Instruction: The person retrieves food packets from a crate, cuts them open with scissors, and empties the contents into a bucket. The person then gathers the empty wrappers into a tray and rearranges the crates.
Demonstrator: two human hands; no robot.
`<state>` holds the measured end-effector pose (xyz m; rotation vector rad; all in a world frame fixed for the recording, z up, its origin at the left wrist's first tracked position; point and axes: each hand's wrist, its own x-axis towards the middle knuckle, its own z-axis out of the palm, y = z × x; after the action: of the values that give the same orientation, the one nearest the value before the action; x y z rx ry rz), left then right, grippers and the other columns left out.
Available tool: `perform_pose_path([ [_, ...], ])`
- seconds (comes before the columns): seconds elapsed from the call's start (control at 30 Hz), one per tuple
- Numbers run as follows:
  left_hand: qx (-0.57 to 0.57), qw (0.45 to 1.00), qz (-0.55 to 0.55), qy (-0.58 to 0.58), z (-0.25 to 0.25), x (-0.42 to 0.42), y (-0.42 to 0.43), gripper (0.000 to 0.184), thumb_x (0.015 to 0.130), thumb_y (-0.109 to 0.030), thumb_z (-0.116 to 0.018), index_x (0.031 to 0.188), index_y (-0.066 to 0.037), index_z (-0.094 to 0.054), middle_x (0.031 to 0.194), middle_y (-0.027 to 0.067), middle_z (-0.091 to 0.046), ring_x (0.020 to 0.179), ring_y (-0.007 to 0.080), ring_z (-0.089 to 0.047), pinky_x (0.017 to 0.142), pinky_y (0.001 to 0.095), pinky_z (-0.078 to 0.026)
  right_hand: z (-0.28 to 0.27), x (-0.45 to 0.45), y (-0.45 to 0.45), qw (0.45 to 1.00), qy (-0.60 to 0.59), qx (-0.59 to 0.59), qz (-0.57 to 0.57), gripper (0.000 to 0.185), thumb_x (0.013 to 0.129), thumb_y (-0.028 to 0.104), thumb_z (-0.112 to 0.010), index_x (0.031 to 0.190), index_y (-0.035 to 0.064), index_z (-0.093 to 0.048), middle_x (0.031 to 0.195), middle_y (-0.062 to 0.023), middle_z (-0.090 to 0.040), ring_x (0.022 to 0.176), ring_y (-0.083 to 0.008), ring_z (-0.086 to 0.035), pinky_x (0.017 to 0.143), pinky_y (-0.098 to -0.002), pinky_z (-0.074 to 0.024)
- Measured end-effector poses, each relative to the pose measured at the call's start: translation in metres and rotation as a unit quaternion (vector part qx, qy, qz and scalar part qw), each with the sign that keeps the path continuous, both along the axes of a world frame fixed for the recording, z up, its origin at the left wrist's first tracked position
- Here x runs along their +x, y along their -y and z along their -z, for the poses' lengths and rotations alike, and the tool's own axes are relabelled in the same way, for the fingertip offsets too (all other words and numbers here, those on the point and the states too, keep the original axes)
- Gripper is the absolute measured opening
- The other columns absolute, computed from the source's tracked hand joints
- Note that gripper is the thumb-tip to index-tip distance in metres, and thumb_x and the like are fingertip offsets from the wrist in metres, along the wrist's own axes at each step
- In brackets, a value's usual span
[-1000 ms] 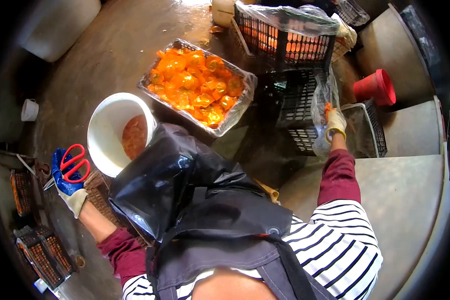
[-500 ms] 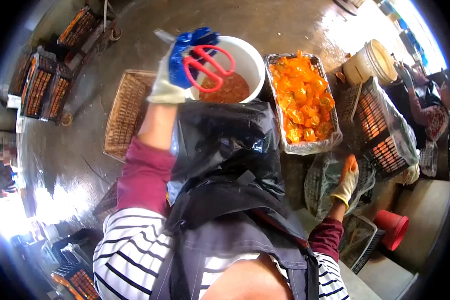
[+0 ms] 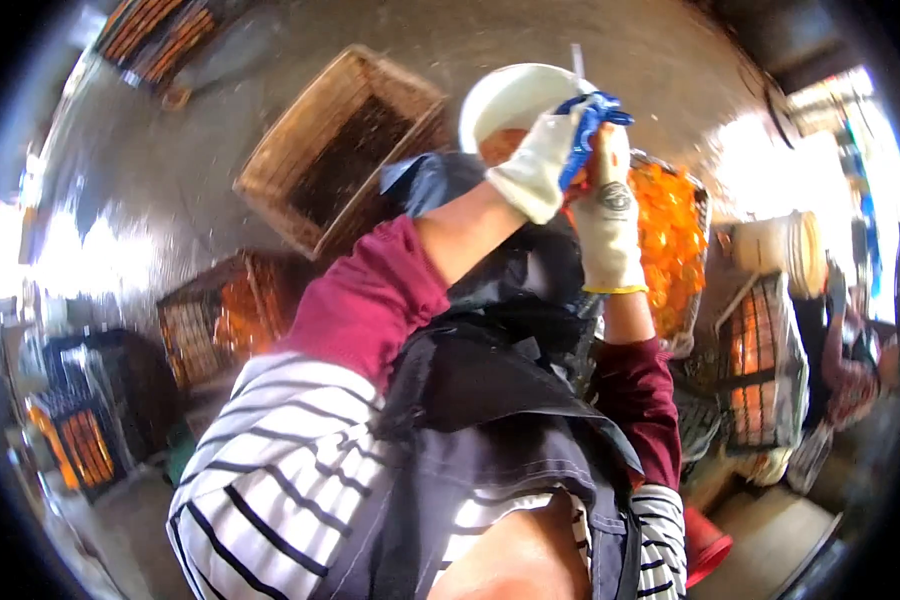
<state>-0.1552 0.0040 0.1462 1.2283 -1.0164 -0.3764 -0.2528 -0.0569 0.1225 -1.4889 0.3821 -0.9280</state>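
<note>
My left hand [image 3: 545, 165], in a white glove with a blue coated palm, is closed around red-handled scissors. Their pale blades [image 3: 577, 62] point up past its fingers, and the handles are mostly hidden. Against it is my right hand [image 3: 612, 215], in a white glove with a yellow cuff and orange-stained fingertips. Its fingers are bent together, and what they hold is hidden. Both hands are over the near side of a white bucket [image 3: 478, 105] with reddish-brown contents. Shiny orange pieces [image 3: 673, 235] fill a crate just right of my right hand.
A brown crate [image 3: 270, 170] stands left of the bucket. Crates with orange contents [image 3: 220, 315] lie further left. At the right are a cream bucket [image 3: 780, 250], a lined crate [image 3: 765, 370], a red container [image 3: 705, 548] and another person [image 3: 850, 370].
My right hand has come up from beside the crates at the right to meet my left hand. The left hand has moved right with the scissors, and the view has turned.
</note>
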Motion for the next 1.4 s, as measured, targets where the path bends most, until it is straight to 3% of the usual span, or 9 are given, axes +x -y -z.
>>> perform_pose_path([
  [0.07,0.063,0.991,-0.064,0.095,0.001,0.008,-0.008,0.028,0.088,-0.01,-0.051,0.116,-0.009,-0.056,0.105,0.0098,-0.062,0.103,0.0196,-0.057,0.09,0.0299,-0.044,0.012,0.021,-0.004,0.991,0.054,0.113,-0.042,0.027,0.087,0.018,-0.062,0.111,0.0076,-0.057,0.095,-0.0027,-0.061,0.087,-0.0136,-0.057,0.075,-0.0242,-0.0468],
  [0.17,-0.065,0.878,0.134,-0.455,0.02,0.016,-0.005,0.03,0.095,-0.021,-0.048,0.117,-0.003,-0.054,0.111,0.008,-0.061,0.103,0.016,-0.056,0.089,0.0272,-0.044,0.004,0.03,-0.009,0.917,0.045,0.382,-0.103,0.031,0.089,0.018,-0.062,0.116,0.0074,-0.054,0.099,-0.0044,-0.061,0.085,-0.013,-0.058,0.072,-0.0257,-0.0507],
  [0.23,-0.06,0.99,0.024,-0.124,0.02,0.042,-0.022,0.039,0.093,-0.022,-0.053,0.127,-0.003,-0.048,0.119,0.0055,-0.058,0.101,0.0125,-0.056,0.086,0.0249,-0.045,0.004,0.017,0.009,0.929,-0.035,0.349,-0.121,0.034,0.084,0.021,-0.066,0.112,0.0068,-0.054,0.093,-0.0047,-0.061,0.076,-0.0128,-0.057,0.061,-0.0275,-0.0506],
  [0.37,0.083,0.97,-0.22,-0.064,0.026,0.125,-0.114,0.049,0.087,-0.027,-0.062,0.129,-0.007,-0.049,0.111,0.003,-0.062,0.091,0.0094,-0.056,0.081,0.0235,-0.046,0.017,-0.029,0.066,0.973,-0.221,-0.016,-0.063,0.03,0.082,0.02,-0.065,0.106,0.0064,-0.054,0.083,-0.004,-0.058,0.068,-0.0136,-0.055,0.057,-0.0269,-0.0484],
  [0.53,0.516,0.785,-0.331,0.09,0.142,0.149,-0.254,0.069,0.086,-0.053,-0.052,0.138,-0.012,-0.034,0.113,0.0238,-0.058,0.106,0.0346,-0.056,0.09,0.0412,-0.045,0.01,-0.106,0.073,0.969,-0.22,0.11,0.022,0.026,0.083,0.019,-0.063,0.104,0.0064,-0.054,0.084,-0.0044,-0.057,0.067,-0.0137,-0.054,0.057,-0.0275,-0.0482],
  [0.67,0.773,0.611,-0.062,0.155,0.227,0.102,-0.335,0.085,0.079,-0.052,-0.06,0.142,-0.005,-0.027,0.12,0.0209,-0.056,0.113,0.0336,-0.053,0.095,0.0403,-0.042,0.004,-0.135,0.074,0.962,-0.248,0.103,0.058,0.023,0.084,0.019,-0.062,0.103,0.0065,-0.054,0.085,-0.0047,-0.056,0.067,-0.0138,-0.054,0.058,-0.028,-0.048],
  [0.83,0.755,0.634,-0.137,0.096,0.219,0.088,-0.318,0.048,0.08,-0.045,-0.06,0.1,-0.002,-0.064,0.094,0.0156,-0.067,0.087,0.0334,-0.065,0.075,0.0414,-0.052,-0.004,-0.155,0.07,0.957,-0.261,0.093,0.087,0.019,0.086,0.018,-0.06,0.101,0.0066,-0.055,0.085,-0.0051,-0.055,0.067,-0.0139,-0.053,0.059,-0.0286,-0.0478],
  [1.33,0.763,0.616,-0.155,0.123,0.238,0.051,-0.313,0.037,0.087,-0.037,-0.05,0.093,-0.004,-0.066,0.09,0.0196,-0.066,0.088,0.035,-0.063,0.075,0.0431,-0.05,-0.003,-0.244,0.071,0.951,-0.122,0.261,0.108,0.009,0.09,0.015,-0.052,0.096,0.0087,-0.053,0.083,-0.0046,-0.051,0.067,-0.014,-0.051,0.06,-0.0287,-0.046],
  [1.4,0.728,0.649,-0.145,0.166,0.135,0.035,-0.264,0.026,0.083,-0.026,-0.053,0.088,-0.006,-0.069,0.091,0.0197,-0.066,0.09,0.0346,-0.064,0.074,0.0428,-0.052,0.013,-0.275,0.078,0.949,-0.296,-0.008,0.105,0.013,0.087,0.013,-0.053,0.099,0.0068,-0.053,0.078,-0.0013,-0.052,0.07,-0.014,-0.052,0.064,-0.0295,-0.0451],
])
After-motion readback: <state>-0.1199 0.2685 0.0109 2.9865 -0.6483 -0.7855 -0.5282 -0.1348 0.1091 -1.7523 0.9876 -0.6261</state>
